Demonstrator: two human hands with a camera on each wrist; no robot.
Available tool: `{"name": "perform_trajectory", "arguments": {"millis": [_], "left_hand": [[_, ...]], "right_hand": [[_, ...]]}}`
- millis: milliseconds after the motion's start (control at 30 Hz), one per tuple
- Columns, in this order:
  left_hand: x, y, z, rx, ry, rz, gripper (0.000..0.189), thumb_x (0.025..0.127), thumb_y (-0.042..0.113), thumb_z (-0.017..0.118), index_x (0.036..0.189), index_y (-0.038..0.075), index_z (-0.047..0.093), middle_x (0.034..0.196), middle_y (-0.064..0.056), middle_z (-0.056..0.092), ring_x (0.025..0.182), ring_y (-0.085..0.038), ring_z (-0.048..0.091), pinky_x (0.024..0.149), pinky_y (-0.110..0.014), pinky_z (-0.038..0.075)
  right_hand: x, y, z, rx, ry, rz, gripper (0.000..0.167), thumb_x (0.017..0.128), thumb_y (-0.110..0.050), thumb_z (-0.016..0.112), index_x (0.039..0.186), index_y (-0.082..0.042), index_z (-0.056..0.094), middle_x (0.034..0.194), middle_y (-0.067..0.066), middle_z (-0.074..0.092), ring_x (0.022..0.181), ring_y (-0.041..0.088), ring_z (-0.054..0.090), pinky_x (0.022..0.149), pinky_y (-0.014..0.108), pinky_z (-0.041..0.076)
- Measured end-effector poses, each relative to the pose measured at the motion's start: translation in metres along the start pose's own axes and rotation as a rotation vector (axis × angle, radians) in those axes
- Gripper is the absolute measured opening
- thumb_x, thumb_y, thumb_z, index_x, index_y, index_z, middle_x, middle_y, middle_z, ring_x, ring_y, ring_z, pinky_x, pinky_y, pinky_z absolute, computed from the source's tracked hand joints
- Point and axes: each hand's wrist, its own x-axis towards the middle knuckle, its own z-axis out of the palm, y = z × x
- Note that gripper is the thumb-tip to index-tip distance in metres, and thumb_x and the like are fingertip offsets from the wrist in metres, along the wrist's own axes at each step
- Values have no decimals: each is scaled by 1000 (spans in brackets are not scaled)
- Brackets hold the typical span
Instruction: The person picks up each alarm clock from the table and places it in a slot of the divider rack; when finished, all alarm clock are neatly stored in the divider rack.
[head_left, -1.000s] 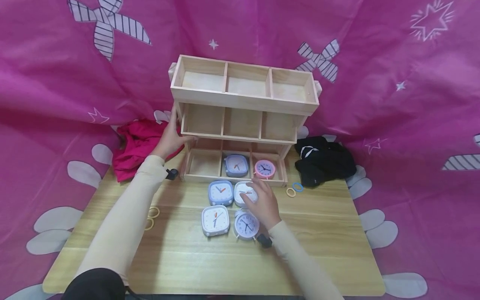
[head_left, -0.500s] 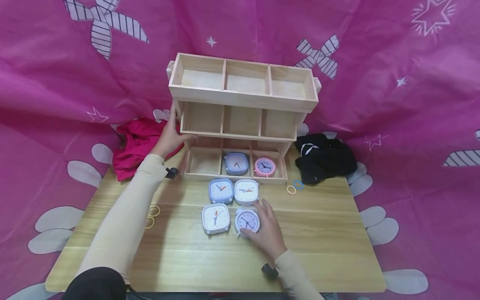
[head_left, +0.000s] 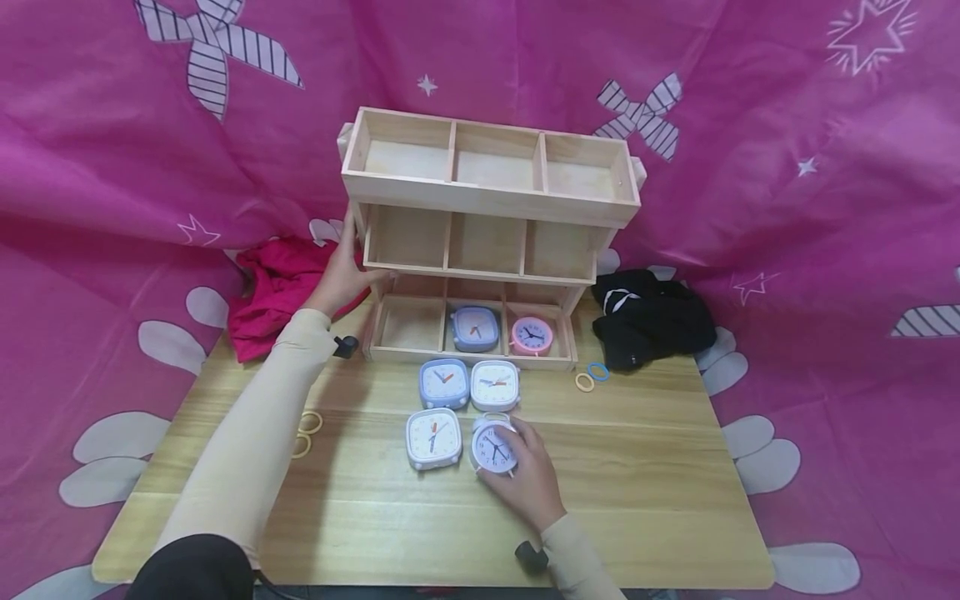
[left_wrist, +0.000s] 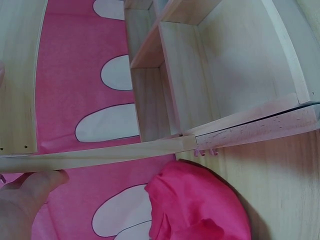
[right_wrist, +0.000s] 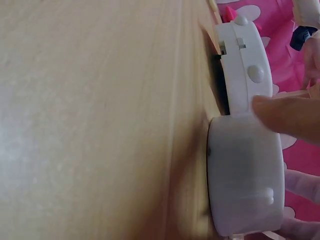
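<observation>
My left hand (head_left: 337, 282) grips the left side of a three-tier wooden storage box (head_left: 487, 198); in the left wrist view, its thumb presses against a wooden bar (left_wrist: 105, 155). My right hand (head_left: 531, 487) holds a round white twin-bell alarm clock (head_left: 492, 452) by its edge, thumb at lower left, fingers at right. In the right wrist view this clock (right_wrist: 245, 175) stands close against another white one (right_wrist: 245, 70). Around it lie a square white clock (head_left: 433, 437), a blue-rimmed clock (head_left: 444, 383) and another white clock (head_left: 495, 384), face up.
In the bottom tier, a blue clock (head_left: 475, 327) sits in the middle compartment and a pink clock (head_left: 532, 335) in the right one. Red cloth (head_left: 281, 287) lies left, black cloth (head_left: 652, 321) right. Colored rings (head_left: 585, 382) rest on the wooden table (head_left: 645, 500). A pink curtain hangs behind.
My right hand has come down from the upper right white clock to the round alarm clock and now closes on it. The left hand stays on the box.
</observation>
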Motion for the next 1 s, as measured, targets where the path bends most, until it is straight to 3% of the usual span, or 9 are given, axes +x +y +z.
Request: {"name": "perform_trajectory", "arguments": {"millis": [267,467,567,733,867,1000], "left_hand": [[0,2,0,-25,-8,7,141,78,-16,85,172,33,-8,180,-9,13,164,-39,24,133,-58,27],[-8,19,0,-37,-25,-9,136,80,-14,84,173,23,-8,179,-15,12,163,-42,24,133,-58,27],[-7,15,0,-30,-21,-9,138,80,-12,86,173,29,-8,180,-12,12,163,-40,24,133,-58,27],[-2,2,1,-31,-13,-9,142,78,-13,87,172,35,-8,180,-8,13,163,-36,25,133,-57,29],[0,-2,0,-25,-9,6,141,78,-12,87,172,36,-7,180,-6,14,163,-35,25,133,-55,29],[1,-4,0,-26,-7,20,141,78,-10,88,172,38,-5,180,-6,14,164,-34,25,133,-55,28]], "right_hand": [[-1,4,-3,21,-16,5,73,71,-32,100,138,-23,71,151,9,63,140,35,54,113,60,50],[-3,8,-4,16,-18,29,73,69,-35,101,136,-26,73,149,4,64,138,29,54,112,56,51],[-5,8,-9,43,-22,59,72,68,-35,101,135,-28,74,148,3,65,135,26,55,111,54,51],[-3,1,-29,177,-43,114,66,69,-31,100,130,-29,76,143,1,67,131,22,57,112,51,47],[12,-13,-46,217,-9,55,62,70,-26,100,128,-26,78,137,-2,69,126,18,57,108,43,47],[41,-32,-55,238,47,-30,62,71,-22,99,129,-20,78,138,4,69,127,21,57,102,38,52]]}}
